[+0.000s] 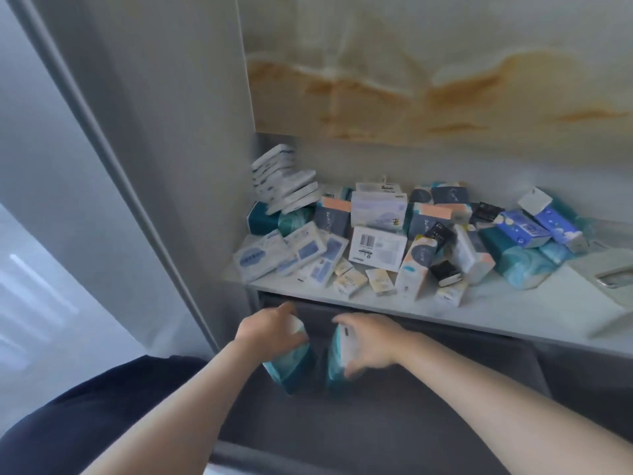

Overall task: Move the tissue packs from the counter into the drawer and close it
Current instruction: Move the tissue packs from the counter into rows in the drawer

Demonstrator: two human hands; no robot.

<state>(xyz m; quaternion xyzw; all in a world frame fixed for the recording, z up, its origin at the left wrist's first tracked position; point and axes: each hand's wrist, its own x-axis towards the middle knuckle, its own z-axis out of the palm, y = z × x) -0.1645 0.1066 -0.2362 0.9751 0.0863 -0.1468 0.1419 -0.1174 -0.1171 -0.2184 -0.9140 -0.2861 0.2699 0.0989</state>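
- Curled over the white top of a teal pack, the left hand holds it upright above the open drawer.
- Beside it, the right hand grips a second teal pack, with fingers and thumb spread round its upper end. The two held packs hang close together. Whether they touch cannot be told.
- Both held packs are inside the drawer opening, near its back left corner. The drawer is pulled out below the counter edge and is dark grey inside.
- On the pale counter lies a loose pile of tissue packs in white, blue, teal and peach-and-grey wrappers. Small cream and black packs lie along the front.
- A white stack of flat packs leans against the grey side panel at the back left.
- Behind the counter is a pale wall with orange veining.
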